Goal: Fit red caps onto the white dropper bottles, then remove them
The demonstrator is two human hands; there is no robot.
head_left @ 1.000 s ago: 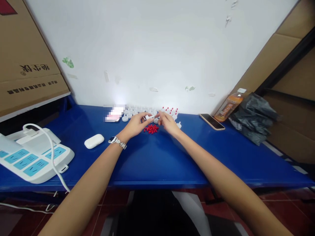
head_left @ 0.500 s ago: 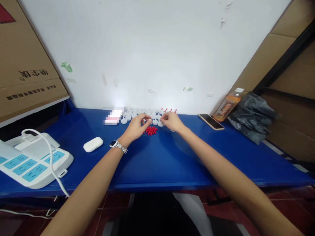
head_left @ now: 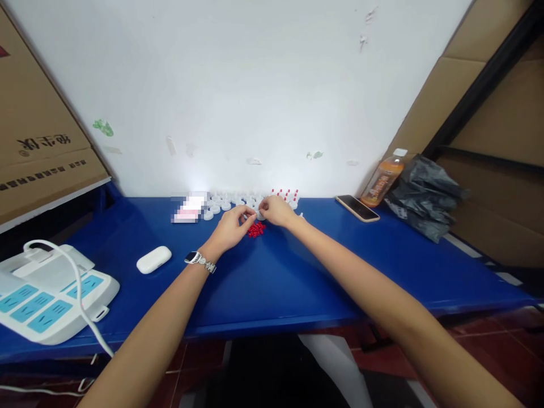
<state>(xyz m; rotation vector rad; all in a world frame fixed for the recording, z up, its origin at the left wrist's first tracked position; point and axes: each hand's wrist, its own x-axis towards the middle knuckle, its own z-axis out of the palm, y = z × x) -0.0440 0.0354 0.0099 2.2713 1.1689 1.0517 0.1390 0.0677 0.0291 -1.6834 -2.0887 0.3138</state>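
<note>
My left hand point(head_left: 232, 226) and my right hand point(head_left: 276, 211) meet at the far middle of the blue table point(head_left: 297, 272). Both hands have curled fingers pinched around a small white piece point(head_left: 257, 214) held between them. Just below the fingertips lies a small heap of red pegs point(head_left: 255, 229). Behind the hands, several white caps point(head_left: 227, 202) lie along the wall, and a few white caps with red tips point(head_left: 287, 195) stand to their right. A watch sits on my left wrist.
A white earbud case point(head_left: 153, 259) lies left of my left arm. A white power strip with blue sockets point(head_left: 46, 294) and its cable fill the near left. A phone point(head_left: 357, 207), an orange drink bottle point(head_left: 382, 179) and a black plastic bag point(head_left: 425, 195) sit at the far right. Cardboard boxes stand on both sides.
My right hand has moved left from the red-tipped caps to meet my left hand over the red pegs. The camera view has tilted slightly.
</note>
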